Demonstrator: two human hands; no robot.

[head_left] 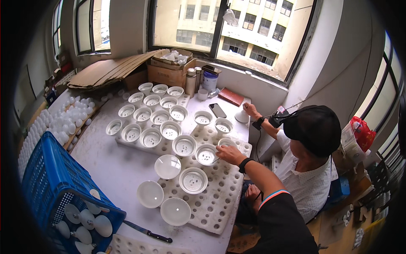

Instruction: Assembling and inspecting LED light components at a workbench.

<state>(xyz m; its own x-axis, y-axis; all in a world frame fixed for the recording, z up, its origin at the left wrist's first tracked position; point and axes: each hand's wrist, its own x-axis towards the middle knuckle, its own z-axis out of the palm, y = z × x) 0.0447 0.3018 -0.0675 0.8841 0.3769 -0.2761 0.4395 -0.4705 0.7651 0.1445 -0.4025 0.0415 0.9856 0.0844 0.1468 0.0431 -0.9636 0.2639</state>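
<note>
By window (186,21), pale table (99,142); right hand (229,155) pinching white cup (206,155) rim (cardboard (111,71) stacked behind).

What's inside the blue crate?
Several white funnel-shaped pieces show in the blue crate. Anything under them, or behind the crate's side wall, is covered.

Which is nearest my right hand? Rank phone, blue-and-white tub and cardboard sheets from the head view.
1. Phone: beyond your right hand.
2. Blue-and-white tub: farther back, behind the phone.
3. Cardboard sheets: back left.
</note>
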